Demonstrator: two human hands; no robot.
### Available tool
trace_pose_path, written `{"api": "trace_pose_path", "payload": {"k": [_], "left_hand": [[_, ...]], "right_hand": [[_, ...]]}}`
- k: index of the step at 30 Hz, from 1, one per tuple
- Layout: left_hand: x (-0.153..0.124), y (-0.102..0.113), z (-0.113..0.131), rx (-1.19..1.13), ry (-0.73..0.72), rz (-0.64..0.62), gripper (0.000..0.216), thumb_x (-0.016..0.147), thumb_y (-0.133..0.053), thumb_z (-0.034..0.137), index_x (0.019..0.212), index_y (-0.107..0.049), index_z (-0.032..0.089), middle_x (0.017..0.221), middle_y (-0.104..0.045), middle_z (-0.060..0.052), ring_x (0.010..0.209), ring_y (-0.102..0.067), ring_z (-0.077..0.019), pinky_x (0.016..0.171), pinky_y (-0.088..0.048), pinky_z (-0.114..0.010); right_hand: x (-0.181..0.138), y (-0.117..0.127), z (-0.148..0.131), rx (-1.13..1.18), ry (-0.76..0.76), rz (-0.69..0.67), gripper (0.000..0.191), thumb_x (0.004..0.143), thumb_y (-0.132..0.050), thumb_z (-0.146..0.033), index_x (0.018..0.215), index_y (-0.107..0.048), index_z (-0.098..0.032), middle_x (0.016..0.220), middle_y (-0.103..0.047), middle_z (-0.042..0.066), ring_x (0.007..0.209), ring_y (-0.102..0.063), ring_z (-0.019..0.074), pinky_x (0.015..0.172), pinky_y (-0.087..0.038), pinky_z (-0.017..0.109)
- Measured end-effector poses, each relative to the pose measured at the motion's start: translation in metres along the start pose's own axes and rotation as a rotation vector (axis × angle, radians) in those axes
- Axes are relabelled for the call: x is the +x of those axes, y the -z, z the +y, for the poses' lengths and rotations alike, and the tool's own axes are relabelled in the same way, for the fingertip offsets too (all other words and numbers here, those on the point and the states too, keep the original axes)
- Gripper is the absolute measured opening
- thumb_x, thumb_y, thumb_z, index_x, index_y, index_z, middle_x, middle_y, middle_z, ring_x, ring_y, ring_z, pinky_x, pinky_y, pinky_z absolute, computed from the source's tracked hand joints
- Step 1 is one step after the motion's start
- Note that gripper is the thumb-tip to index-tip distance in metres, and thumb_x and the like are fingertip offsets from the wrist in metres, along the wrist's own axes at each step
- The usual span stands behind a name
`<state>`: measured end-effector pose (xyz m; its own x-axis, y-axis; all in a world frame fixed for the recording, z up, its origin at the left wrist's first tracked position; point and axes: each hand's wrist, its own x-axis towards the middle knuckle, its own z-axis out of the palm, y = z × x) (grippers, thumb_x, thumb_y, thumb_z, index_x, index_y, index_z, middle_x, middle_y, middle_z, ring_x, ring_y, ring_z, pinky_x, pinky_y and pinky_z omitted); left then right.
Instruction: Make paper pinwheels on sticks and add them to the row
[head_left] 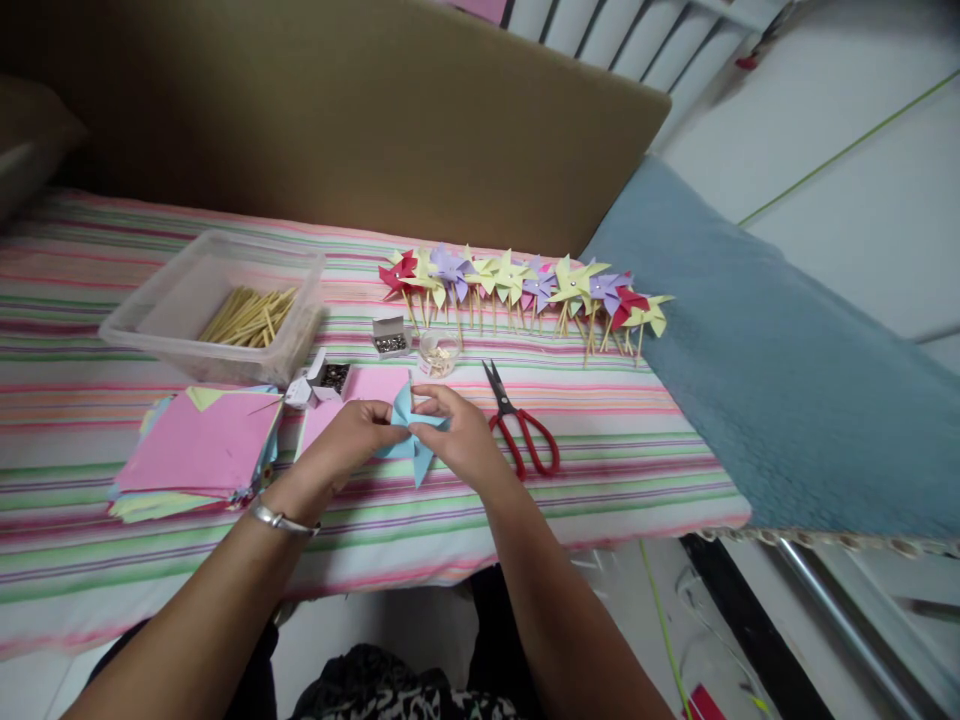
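Observation:
A light blue paper pinwheel (417, 457) is held above the striped cloth between both hands. My left hand (360, 432) grips its left side, closed with the thumb at the middle. On the other side my right hand (459, 430) pinches it, thumb near the centre and fingers behind the paper. Whether a pin sits at its centre I cannot tell. Just behind the hands lie pink paper sheets (379, 384). Red-handled scissors (517, 425) lie to the right of my right hand, blades pointing away.
A clear plastic bin (142, 325) holds thin wooden sticks (251, 317). Stacked coloured paper (202, 445) lies at left. Small boxes of metal pins (390, 343) (334, 377) and a round clear tub (439, 353) stand behind the hands. Finished pinwheels (510, 280) line the back, before a brown board (337, 120).

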<state>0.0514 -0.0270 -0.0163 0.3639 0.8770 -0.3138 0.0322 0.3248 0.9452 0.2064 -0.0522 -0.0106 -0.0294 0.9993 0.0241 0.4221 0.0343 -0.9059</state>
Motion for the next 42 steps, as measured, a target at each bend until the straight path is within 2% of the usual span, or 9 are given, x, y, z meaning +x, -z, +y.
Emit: {"api": "trace_pose_path", "payload": {"k": [5,13,16,19,21,24,28,36,42], "left_hand": [[0.001,-0.001,0.000,0.058,-0.001,0.032,0.006,0.052,-0.067,0.017,0.054,-0.062,0.016,0.050,-0.054,0.004,0.047,-0.043,-0.0094,0.050,-0.033,-0.023],[0.004,0.002,-0.007,0.158,-0.087,-0.015,0.009,0.056,-0.067,0.017,0.058,-0.059,0.016,0.052,-0.052,0.004,0.048,-0.044,-0.0093,0.049,-0.031,-0.022],[0.004,0.001,-0.006,0.143,-0.135,0.063,0.014,0.056,-0.070,0.018,0.067,-0.061,0.016,0.059,-0.057,0.003,0.052,-0.049,-0.0108,0.051,-0.035,-0.023],[0.004,-0.001,-0.003,0.107,-0.140,0.225,0.039,0.053,-0.075,0.021,0.090,-0.065,0.016,0.072,-0.064,0.000,0.060,-0.055,-0.0136,0.057,-0.041,-0.026],[0.004,-0.002,-0.002,-0.014,-0.106,0.261,0.051,0.052,-0.078,0.023,0.100,-0.064,0.017,0.076,-0.065,0.000,0.063,-0.057,-0.0140,0.060,-0.043,-0.026],[0.003,-0.004,-0.004,-0.272,-0.027,0.147,0.040,0.055,-0.079,0.027,0.091,-0.066,0.017,0.075,-0.066,0.000,0.065,-0.058,-0.0130,0.063,-0.044,-0.026],[0.001,-0.009,-0.006,-0.398,0.021,0.055,0.022,0.060,-0.078,0.027,0.076,-0.069,0.015,0.071,-0.068,-0.002,0.064,-0.058,-0.0119,0.066,-0.044,-0.025],[-0.002,-0.016,-0.004,-0.467,0.023,0.094,0.019,0.057,-0.078,0.026,0.071,-0.071,0.015,0.066,-0.070,-0.002,0.060,-0.059,-0.0135,0.064,-0.046,-0.026],[0.004,-0.007,-0.007,-0.431,0.015,0.194,0.016,0.055,-0.077,0.023,0.066,-0.068,0.015,0.057,-0.065,0.001,0.054,-0.055,-0.0114,0.059,-0.043,-0.025]], "right_hand": [[-0.001,0.000,0.006,0.067,-0.052,-0.063,0.038,0.068,-0.059,-0.014,0.105,-0.061,-0.022,0.079,-0.065,0.000,0.075,-0.063,0.0183,0.061,-0.049,0.028],[-0.001,-0.001,0.005,0.220,-0.091,-0.128,0.037,0.065,-0.056,-0.011,0.100,-0.061,-0.022,0.072,-0.064,-0.003,0.066,-0.061,0.0148,0.057,-0.048,0.024],[0.001,-0.003,0.002,0.314,-0.112,-0.082,0.036,0.063,-0.058,-0.011,0.097,-0.060,-0.023,0.069,-0.062,-0.005,0.062,-0.060,0.0134,0.054,-0.046,0.022],[0.003,-0.003,0.001,0.422,-0.166,0.016,0.038,0.063,-0.061,-0.014,0.100,-0.057,-0.023,0.068,-0.062,-0.005,0.059,-0.060,0.0130,0.050,-0.044,0.021],[0.005,-0.004,0.002,0.478,-0.190,0.085,0.041,0.063,-0.063,-0.016,0.103,-0.056,-0.023,0.071,-0.064,-0.004,0.057,-0.060,0.0129,0.049,-0.044,0.021],[0.006,-0.006,0.003,0.572,-0.194,0.161,0.041,0.063,-0.065,-0.019,0.103,-0.056,-0.022,0.071,-0.066,-0.004,0.055,-0.059,0.0122,0.050,-0.046,0.022],[0.005,-0.013,-0.001,0.668,-0.205,0.191,0.037,0.061,-0.067,-0.019,0.096,-0.057,-0.022,0.067,-0.064,-0.005,0.052,-0.058,0.0119,0.053,-0.047,0.024],[0.003,-0.021,-0.006,0.716,-0.214,0.227,0.038,0.061,-0.067,-0.021,0.097,-0.056,-0.022,0.071,-0.066,-0.003,0.057,-0.061,0.0142,0.054,-0.047,0.025],[0.003,-0.022,-0.006,0.689,-0.228,0.193,0.040,0.062,-0.068,-0.022,0.100,-0.056,-0.023,0.074,-0.067,-0.002,0.061,-0.063,0.0144,0.058,-0.049,0.025]]}}
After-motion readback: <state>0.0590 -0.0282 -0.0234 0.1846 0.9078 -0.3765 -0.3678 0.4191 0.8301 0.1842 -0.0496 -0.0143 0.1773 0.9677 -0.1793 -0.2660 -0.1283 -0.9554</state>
